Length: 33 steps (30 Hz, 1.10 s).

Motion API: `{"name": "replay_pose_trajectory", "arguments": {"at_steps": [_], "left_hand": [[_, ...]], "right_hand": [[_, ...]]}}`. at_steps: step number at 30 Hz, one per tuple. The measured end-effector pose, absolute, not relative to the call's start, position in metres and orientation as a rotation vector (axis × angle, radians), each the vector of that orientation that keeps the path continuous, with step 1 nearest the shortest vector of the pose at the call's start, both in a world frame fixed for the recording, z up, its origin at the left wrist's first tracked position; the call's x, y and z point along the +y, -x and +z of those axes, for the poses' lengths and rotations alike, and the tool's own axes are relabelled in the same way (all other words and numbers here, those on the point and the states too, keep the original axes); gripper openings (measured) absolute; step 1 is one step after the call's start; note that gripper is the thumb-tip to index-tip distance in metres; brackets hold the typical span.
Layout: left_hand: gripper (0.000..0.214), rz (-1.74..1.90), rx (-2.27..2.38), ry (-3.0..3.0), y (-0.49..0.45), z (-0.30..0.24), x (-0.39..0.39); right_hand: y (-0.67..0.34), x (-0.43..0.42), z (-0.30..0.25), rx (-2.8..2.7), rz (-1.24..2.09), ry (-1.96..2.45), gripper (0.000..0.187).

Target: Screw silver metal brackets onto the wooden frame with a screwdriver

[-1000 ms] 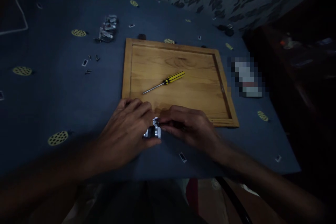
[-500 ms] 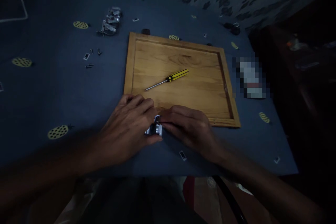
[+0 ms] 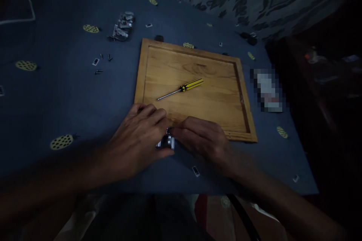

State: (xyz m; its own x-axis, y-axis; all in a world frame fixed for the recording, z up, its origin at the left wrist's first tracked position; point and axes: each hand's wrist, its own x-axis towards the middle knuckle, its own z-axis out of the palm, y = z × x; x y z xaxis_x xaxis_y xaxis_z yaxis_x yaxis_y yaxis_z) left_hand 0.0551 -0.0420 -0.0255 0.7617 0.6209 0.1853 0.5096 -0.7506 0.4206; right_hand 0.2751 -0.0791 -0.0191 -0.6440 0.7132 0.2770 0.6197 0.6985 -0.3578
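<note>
A shiny metal cabinet hinge (image 3: 171,142) lies at the near edge of the framed wooden panel (image 3: 158,64). My left hand (image 3: 141,128) is closed on the hinge from the left, its thumb below and its fingers over the panel's edge. From the right, my right hand (image 3: 202,135) pinches at the top of the hinge; whatever is between its fingertips is hidden. On the panel rests a screwdriver (image 3: 181,89) with a yellow and black handle, its tip pointing left towards my left hand.
Several metal hinges (image 3: 123,26) are piled at the back left. Loose screws (image 3: 98,72) lie left of the panel on the blue patterned cloth (image 3: 70,98). A white cable (image 3: 29,0) runs at the far left. A blurred-out object (image 3: 268,90) is to the right.
The view has shifted slightly, so the panel and table appear a little lower. Both hands stay at the hinge, the right fingertips now covering more of its top.
</note>
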Motion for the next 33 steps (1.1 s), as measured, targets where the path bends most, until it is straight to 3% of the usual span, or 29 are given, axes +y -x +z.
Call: {"name": "replay_pose_trajectory", "arguments": {"at_steps": [9, 20, 33], "left_hand": [[0.038, 0.456, 0.876, -2.634, -0.055, -0.026, -0.042], [0.036, 0.444, 0.874, -2.625, -0.054, -0.027, -0.042], [0.037, 0.456, 0.874, -2.621, -0.054, -0.027, -0.042]], "right_hand": [[-0.274, -0.077, -0.027, -2.440, 0.282, 0.912, 0.009], [-0.278, -0.079, -0.031, -2.413, 0.436, 1.035, 0.014], [-0.278, -0.084, -0.030, -2.342, 0.283, 1.004, 0.012]]}}
